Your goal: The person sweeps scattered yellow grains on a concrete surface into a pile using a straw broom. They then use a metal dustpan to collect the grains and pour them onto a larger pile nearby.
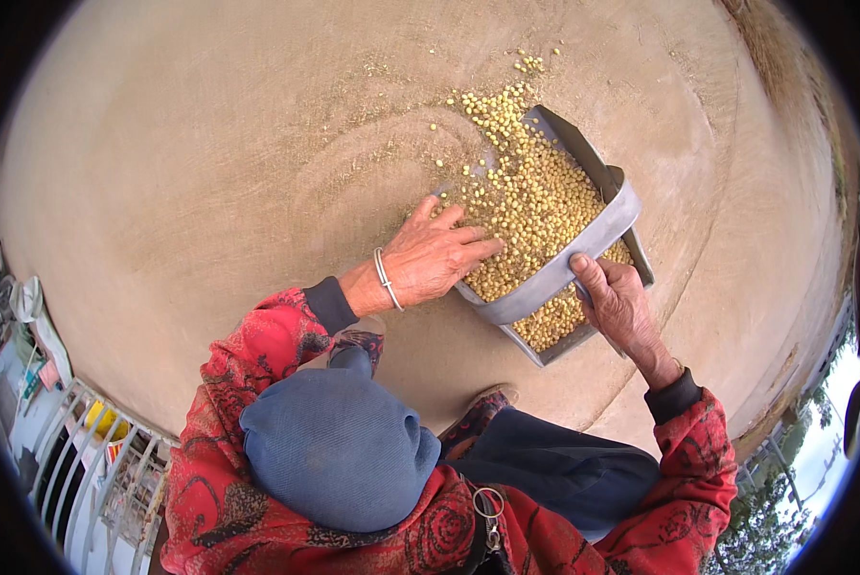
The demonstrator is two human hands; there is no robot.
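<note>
A grey metal dustpan-like scoop point(593, 154) lies on the ground, its open side facing up and left, filled with small yellow beans point(545, 190). A broad grey strap handle point(537, 284) arches across it. My right hand point(616, 302) grips the handle, thumb on top. My left hand point(440, 251) rests at the scoop's lower left side with fingers spread, the fingertips touching the edge of the beans. A metal bangle circles the left wrist. More beans point(498, 108) spill over the scoop's open edge onto the ground.
Light brown ground point(221, 180) spreads around, with bits of chaff point(376, 100) and a few stray beans point(528, 63) on it. At the lower left stand a metal railing point(77, 431) and assorted items. Dry straw point(764, 54) lies at the upper right. My shoes are below the scoop.
</note>
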